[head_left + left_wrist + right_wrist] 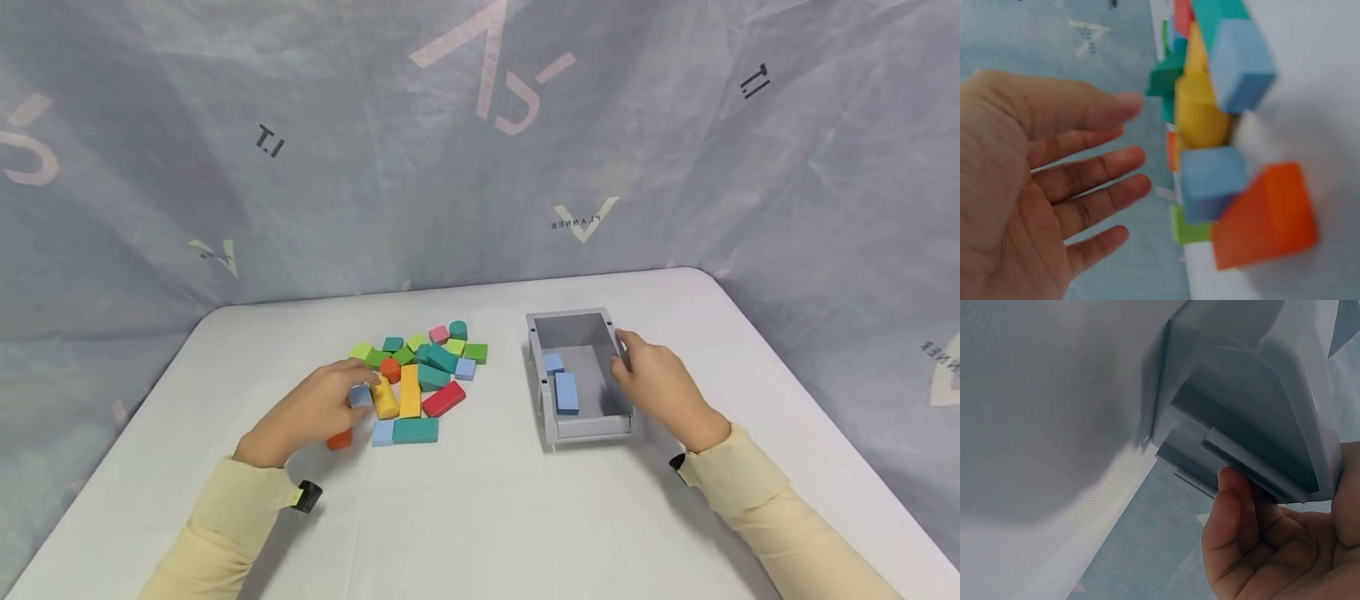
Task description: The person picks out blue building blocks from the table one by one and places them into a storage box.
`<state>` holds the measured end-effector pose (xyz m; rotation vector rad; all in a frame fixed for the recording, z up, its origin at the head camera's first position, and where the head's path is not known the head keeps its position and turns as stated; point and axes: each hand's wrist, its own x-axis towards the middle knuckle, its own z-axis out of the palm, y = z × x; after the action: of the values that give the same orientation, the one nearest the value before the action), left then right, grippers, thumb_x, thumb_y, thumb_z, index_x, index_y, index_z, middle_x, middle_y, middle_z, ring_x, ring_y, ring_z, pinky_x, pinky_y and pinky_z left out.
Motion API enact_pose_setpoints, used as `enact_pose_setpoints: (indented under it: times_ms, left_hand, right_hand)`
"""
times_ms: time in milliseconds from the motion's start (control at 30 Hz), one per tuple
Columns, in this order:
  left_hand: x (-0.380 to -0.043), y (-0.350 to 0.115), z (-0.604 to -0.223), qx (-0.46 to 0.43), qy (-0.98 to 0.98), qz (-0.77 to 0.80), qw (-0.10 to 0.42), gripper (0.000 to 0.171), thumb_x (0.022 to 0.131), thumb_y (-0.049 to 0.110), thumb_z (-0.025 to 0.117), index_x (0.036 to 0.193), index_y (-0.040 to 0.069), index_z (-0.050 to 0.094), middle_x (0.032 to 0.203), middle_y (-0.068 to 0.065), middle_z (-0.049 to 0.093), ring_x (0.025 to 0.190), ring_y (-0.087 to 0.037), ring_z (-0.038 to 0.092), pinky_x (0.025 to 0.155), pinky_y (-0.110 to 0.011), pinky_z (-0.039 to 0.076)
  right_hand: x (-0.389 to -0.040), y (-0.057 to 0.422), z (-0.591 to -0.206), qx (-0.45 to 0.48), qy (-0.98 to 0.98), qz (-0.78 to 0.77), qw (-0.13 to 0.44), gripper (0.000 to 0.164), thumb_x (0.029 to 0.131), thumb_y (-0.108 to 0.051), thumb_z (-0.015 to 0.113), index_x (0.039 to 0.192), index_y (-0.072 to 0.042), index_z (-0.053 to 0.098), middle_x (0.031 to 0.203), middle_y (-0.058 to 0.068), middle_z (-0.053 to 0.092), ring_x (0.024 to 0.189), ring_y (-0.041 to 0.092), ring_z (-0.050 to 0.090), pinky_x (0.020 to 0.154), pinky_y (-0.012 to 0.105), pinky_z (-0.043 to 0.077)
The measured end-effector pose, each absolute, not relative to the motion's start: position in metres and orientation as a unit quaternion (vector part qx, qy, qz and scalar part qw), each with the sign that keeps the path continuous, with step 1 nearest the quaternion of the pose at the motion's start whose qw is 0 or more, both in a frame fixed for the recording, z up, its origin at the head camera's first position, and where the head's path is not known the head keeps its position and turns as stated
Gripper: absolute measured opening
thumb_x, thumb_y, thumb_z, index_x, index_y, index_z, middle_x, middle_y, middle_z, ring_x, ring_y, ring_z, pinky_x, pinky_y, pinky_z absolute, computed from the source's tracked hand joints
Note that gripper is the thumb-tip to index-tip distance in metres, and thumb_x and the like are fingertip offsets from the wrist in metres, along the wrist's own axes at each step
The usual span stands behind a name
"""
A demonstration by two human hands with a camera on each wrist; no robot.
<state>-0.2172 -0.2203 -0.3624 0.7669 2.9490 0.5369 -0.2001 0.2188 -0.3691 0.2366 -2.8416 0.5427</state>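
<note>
My left hand (pixel 318 408) hovers at the left edge of a group of coloured toy blocks, its fingers apart and nothing between them. Nearest to it are a yellow rounded block (pixel 385 398), a blue block (pixel 1210 187) and an orange-red block (pixel 1266 219); in the left wrist view a gap separates the fingers from these. On the right, my right hand (pixel 660 383) grips the side wall of a grey plastic bin (pixel 594 430), thumb at the rim and fingers curled outside under a ledge (pixel 1247 456). Two blue blocks (pixel 567 393) lie inside the bin.
Several more blocks lie beyond and right of my left hand, among them a red block (pixel 444 400), a long yellow block (pixel 410 392) and a teal block (pixel 416 430). A white table (pixel 480 517) carries everything. Behind it hangs a grey-blue printed cloth (pixel 375 208).
</note>
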Motion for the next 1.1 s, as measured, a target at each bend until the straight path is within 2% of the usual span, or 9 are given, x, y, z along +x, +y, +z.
enact_pose_setpoints:
  times_ms: [167,400,633,1100]
  left_hand:
    - [-0.220,-0.227,-0.377,0.238,0.957,0.165,0.017,0.027,0.077,0.012,0.071,0.104,0.009,0.066,0.109,-0.003,0.056,0.100,-0.022,0.054,0.085,-0.042,0.047]
    - [-0.227,-0.228,-0.381,0.225,0.961,0.161,0.004,0.025,0.076,0.006,0.069,0.101,0.009,0.067,0.109,-0.003,0.055,0.101,-0.021,0.054,0.085,-0.040,0.048]
    - [-0.229,-0.230,-0.388,0.214,0.963,0.163,0.011,0.026,0.078,0.004,0.068,0.105,0.006,0.067,0.117,-0.008,0.053,0.110,-0.027,0.050,0.089,-0.045,0.044]
    - [-0.231,-0.228,-0.390,0.207,0.965,0.163,0.014,0.028,0.078,0.004,0.070,0.105,0.004,0.066,0.117,-0.009,0.054,0.107,-0.026,0.052,0.087,-0.043,0.046]
  right_hand:
    - [-0.200,0.219,-0.369,0.088,-0.971,0.184,0.127,0.045,0.090,-0.016,0.047,0.128,0.009,0.043,0.059,0.003,0.050,0.054,0.018,0.046,0.056,0.036,0.039]
    - [-0.200,0.218,-0.367,0.075,-0.973,0.188,0.111,0.047,0.091,-0.017,0.048,0.130,0.009,0.042,0.060,0.004,0.053,0.053,0.017,0.048,0.053,0.035,0.040]
    - [-0.201,0.218,-0.368,0.079,-0.973,0.192,0.105,0.047,0.091,-0.016,0.047,0.130,0.009,0.042,0.059,0.002,0.052,0.051,0.015,0.046,0.051,0.033,0.039]
    - [-0.200,0.219,-0.369,0.074,-0.973,0.195,0.103,0.048,0.091,-0.016,0.048,0.131,0.009,0.041,0.059,0.003,0.053,0.050,0.015,0.046,0.048,0.031,0.037]
